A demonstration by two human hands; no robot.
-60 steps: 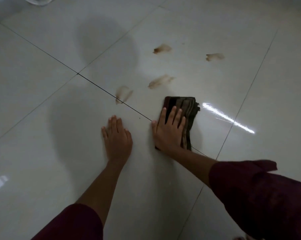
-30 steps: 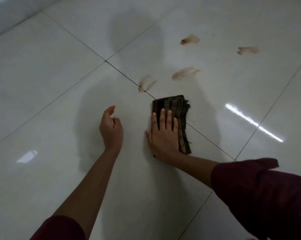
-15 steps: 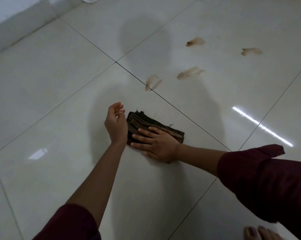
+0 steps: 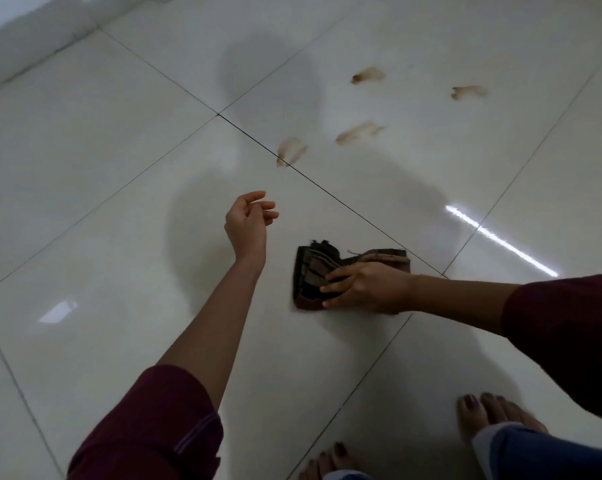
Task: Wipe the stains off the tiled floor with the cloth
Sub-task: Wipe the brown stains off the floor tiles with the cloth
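Observation:
A dark striped folded cloth lies on the glossy white tiled floor. My right hand presses flat on its right half, fingers pointing left. My left hand hovers above the floor to the left of the cloth, fingers loosely curled and apart, holding nothing. Several brown stains lie beyond the cloth: one on the grout line, one to its right, and two farther back.
My bare feet stand at the bottom right. A low wall edge runs along the top left. A bright light reflection streaks the tile on the right. Dark grout lines cross the floor.
My right hand turned the cloth sideways and dragged it toward me and to the right, away from the stains. My left hand lifted off the floor. My feet came into view.

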